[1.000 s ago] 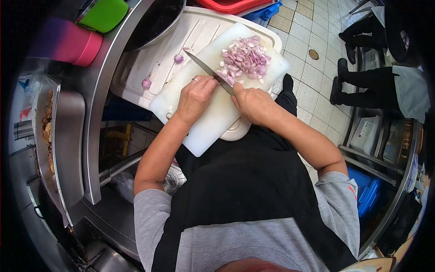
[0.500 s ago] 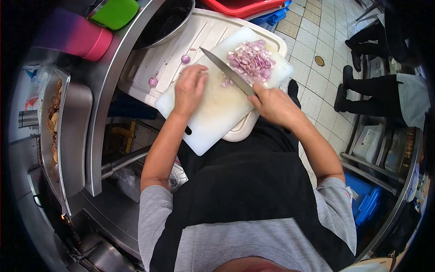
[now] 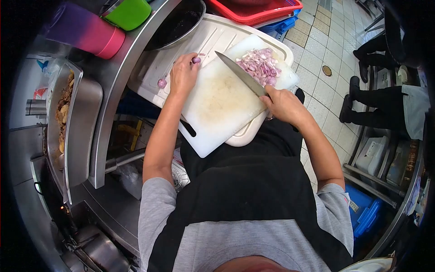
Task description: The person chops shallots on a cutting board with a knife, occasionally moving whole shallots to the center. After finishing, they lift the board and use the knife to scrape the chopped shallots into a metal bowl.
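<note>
My right hand (image 3: 285, 106) is closed round the handle of a kitchen knife (image 3: 242, 75). Its blade lies over the white cutting board (image 3: 213, 131), beside a heap of sliced shallots (image 3: 260, 64). Left of the board, my left hand (image 3: 183, 75) has its fingertips closed on a small peeled shallot (image 3: 196, 60). Another whole shallot (image 3: 161, 83) lies on the cream plastic lid (image 3: 147, 75) under the board, to the left of that hand. The board's middle, between my hands, is stained and bare.
A dark perforated bowl (image 3: 181, 27) and a red basket (image 3: 253, 13) stand beyond the board. Along the left runs a steel counter (image 3: 108, 99) with a purple-pink tumbler (image 3: 90, 31), a green container (image 3: 131, 16) and a food-filled steel pan (image 3: 84, 131). A person's legs (image 3: 376, 102) show at right.
My left hand has moved off the board to the left and taken hold of a shallot. The knife has been drawn slightly towards the right, and the whole view has shifted a little.
</note>
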`<state>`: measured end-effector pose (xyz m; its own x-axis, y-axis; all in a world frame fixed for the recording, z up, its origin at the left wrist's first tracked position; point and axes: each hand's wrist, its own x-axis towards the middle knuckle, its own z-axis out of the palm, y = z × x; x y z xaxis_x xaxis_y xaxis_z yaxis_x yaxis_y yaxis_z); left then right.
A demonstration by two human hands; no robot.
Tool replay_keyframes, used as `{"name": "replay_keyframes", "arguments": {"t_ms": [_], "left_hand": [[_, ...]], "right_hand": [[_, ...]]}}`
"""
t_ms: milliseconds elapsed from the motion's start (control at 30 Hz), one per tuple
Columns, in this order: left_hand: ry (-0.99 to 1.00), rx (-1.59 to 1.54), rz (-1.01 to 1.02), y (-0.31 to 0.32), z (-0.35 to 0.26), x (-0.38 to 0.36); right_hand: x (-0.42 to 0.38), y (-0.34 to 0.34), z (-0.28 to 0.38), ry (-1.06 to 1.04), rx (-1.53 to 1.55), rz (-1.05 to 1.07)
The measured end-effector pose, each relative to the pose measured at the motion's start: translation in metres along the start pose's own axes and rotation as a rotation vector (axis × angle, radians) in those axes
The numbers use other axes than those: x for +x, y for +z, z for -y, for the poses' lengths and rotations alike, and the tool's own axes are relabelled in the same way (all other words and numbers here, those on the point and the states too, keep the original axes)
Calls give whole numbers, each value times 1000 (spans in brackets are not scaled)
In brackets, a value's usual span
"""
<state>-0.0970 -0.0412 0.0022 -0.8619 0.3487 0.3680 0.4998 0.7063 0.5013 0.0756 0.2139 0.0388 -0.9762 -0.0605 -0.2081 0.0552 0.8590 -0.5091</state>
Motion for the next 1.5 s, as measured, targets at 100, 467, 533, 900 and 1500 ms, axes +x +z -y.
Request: {"name": "replay_keyframes", "arguments": {"t_ms": [100, 467, 533, 900, 1500], "left_hand": [[-56, -198, 155, -9, -41, -19], [-47, -339, 224, -7, -74, -62], [-91, -350, 245, -11, -77, -62], [-27, -356, 130, -2, -70, -76], [26, -376, 75, 4, -64, -81]], "right_hand": [[-3, -1, 5, 2, -38, -14], [-22, 13, 19, -151, -132, -36], [-21, 13, 20, -155, -145, -41], [-17, 13, 27, -168, -92, 7], [9, 27, 29, -206, -13, -9]]}}
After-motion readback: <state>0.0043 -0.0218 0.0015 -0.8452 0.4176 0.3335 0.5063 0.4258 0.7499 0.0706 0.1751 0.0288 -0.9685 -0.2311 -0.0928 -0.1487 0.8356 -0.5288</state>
